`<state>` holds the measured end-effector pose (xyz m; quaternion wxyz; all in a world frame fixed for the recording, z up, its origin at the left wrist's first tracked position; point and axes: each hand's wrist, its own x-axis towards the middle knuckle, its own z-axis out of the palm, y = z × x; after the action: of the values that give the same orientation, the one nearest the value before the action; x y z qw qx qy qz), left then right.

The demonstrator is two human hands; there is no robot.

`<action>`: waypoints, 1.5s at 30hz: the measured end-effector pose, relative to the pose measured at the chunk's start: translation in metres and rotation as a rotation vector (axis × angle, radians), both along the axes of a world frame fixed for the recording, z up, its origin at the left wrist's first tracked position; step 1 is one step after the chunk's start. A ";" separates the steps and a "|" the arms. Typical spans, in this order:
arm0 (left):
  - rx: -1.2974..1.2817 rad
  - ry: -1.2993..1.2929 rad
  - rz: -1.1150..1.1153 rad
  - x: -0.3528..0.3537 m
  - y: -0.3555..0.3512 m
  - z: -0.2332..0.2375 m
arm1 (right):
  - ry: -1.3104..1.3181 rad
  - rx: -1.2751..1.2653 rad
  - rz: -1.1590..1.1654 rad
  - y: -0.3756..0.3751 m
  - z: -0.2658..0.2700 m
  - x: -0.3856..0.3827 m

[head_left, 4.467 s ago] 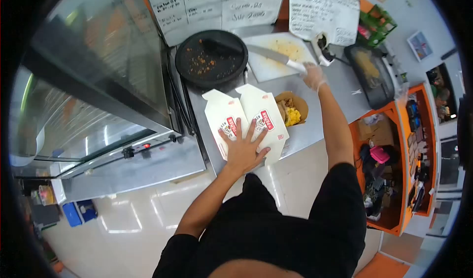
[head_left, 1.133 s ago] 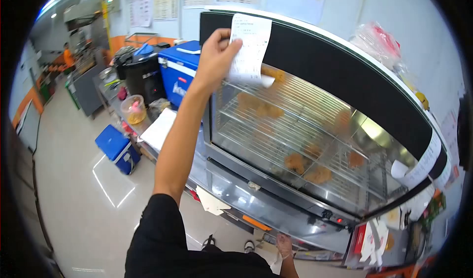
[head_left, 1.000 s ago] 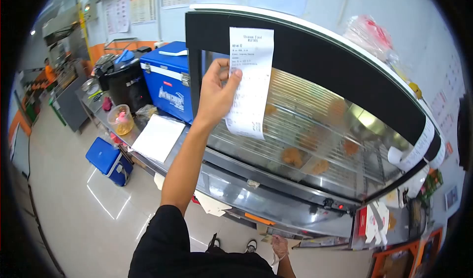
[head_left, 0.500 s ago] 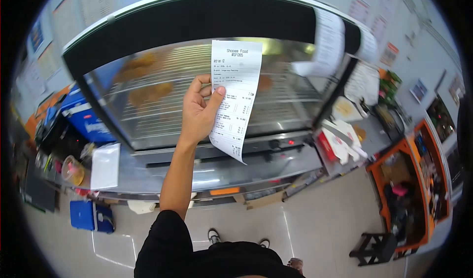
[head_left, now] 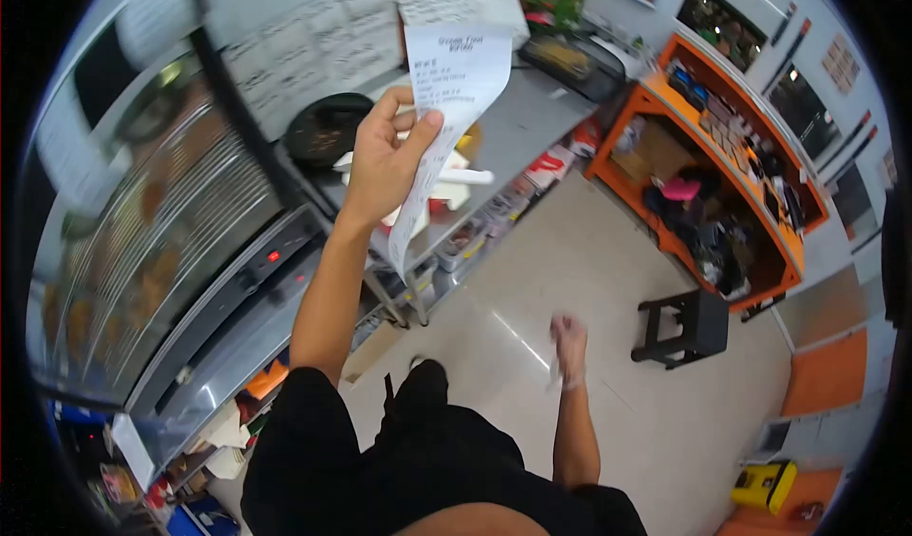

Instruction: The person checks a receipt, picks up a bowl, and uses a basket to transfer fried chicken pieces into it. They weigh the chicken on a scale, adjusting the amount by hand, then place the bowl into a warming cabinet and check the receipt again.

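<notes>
My left grip [head_left: 382, 161] is clamped on a paper receipt [head_left: 461, 78] by its left edge, thumb across the printed face. My right grip [head_left: 570, 341] is over the floor [head_left: 608, 393], too blurred for me to tell how its fingers close.

I'd keep the left pinch light but firm, thumb off the print, and turn the wrist gently so the curling lower part opens toward my view; a steady arm should stop the paper fluttering.

The receipt is in the air, in front of the surface [head_left: 546, 108] as I see it. Its heading end points far and slightly right; the long axis runs back near and left, bending to a narrow tail. Beyond the paper lie a white handle [head_left: 470, 175] and, left, a dark pan [head_left: 328, 129].
</notes>
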<state>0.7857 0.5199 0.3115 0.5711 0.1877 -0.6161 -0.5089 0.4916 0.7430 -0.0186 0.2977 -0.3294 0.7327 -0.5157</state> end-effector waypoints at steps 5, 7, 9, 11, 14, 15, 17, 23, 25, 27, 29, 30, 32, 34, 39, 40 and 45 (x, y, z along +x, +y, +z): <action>-0.151 -0.156 -0.056 -0.181 -0.104 -0.017 | -0.049 -0.455 0.052 -0.170 0.161 -0.108; -0.191 -0.069 -0.210 -0.261 -0.140 -0.017 | -0.044 -0.604 0.045 -0.214 0.210 -0.176; -0.199 -0.141 -0.336 -0.346 -0.175 -0.007 | -0.106 -0.839 0.001 -0.242 0.265 -0.241; -0.161 -0.179 -0.465 -0.428 -0.203 0.000 | 0.071 -0.878 -0.059 -0.253 0.305 -0.302; -0.215 -0.304 -0.644 -0.540 -0.242 -0.004 | 0.503 -0.770 -0.157 -0.260 0.332 -0.373; -0.226 -0.300 -0.682 -0.581 -0.254 -0.007 | 0.766 -0.660 -0.175 -0.265 0.340 -0.399; -0.277 -0.324 -0.733 -0.668 -0.279 -0.016 | 0.927 -0.545 -0.234 -0.277 0.342 -0.459; -0.323 -0.359 -0.868 -0.881 -0.365 -0.029 | 0.836 -0.629 -0.388 -0.358 0.331 -0.659; -0.344 -0.423 -0.878 -0.941 -0.394 -0.023 | 0.781 -0.706 -0.358 -0.394 0.344 -0.721; -0.337 -0.400 -0.896 -0.955 -0.412 -0.023 | 0.638 -0.574 -0.320 -0.411 0.358 -0.733; -0.317 -0.473 -0.882 -1.013 -0.448 -0.014 | 0.596 -0.628 -0.288 -0.453 0.360 -0.803; -0.324 -0.465 -0.879 -1.040 -0.467 -0.011 | 0.572 -0.605 -0.267 -0.472 0.362 -0.832; -0.273 -0.485 -0.928 -1.083 -0.499 -0.011 | 0.590 -0.600 -0.266 -0.506 0.361 -0.880; -0.266 -0.463 -0.968 -1.124 -0.531 -0.014 | 0.587 -0.591 -0.284 -0.536 0.359 -0.923; -0.146 -0.290 -1.240 -1.264 -0.642 -0.036 | 0.547 -0.654 -0.267 -0.632 0.367 -1.065; -0.192 -0.337 -1.319 -1.288 -0.667 -0.035 | 0.458 -0.701 -0.233 -0.650 0.373 -1.089; -0.213 -0.502 -1.368 -1.419 -0.798 -0.017 | 0.435 -0.687 -0.396 -0.724 0.383 -1.216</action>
<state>-0.6336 -0.2782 0.2941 -0.0171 -0.1844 -0.7537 -0.6306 -0.7247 0.0187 0.3643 -0.0943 -0.3631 0.6135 -0.6949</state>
